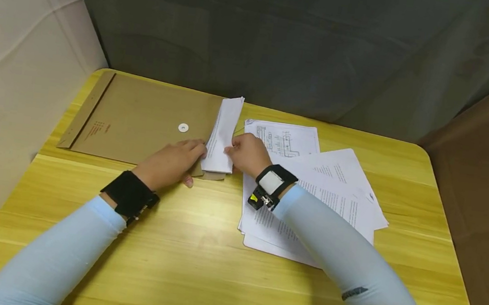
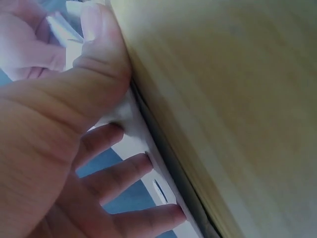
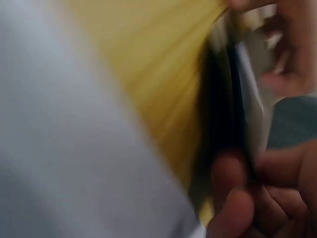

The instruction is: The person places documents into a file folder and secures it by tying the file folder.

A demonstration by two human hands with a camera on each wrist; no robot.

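Observation:
A brown kraft envelope with a white button closure lies flat at the back left of the yellow wooden table. At its right end a sheaf of white papers stands curved upward. My left hand grips the sheaf's near left edge; in the left wrist view the thumb lies on top of the white sheets and the fingers beneath. My right hand pinches the sheaf from the right. The right wrist view is blurred, showing fingers on the paper edge.
A loose pile of printed sheets lies fanned out under my right forearm. A grey curtain hangs behind the table, a pale padded wall stands to the left and a brown panel to the right. Bare tabletop stretches toward the near edge.

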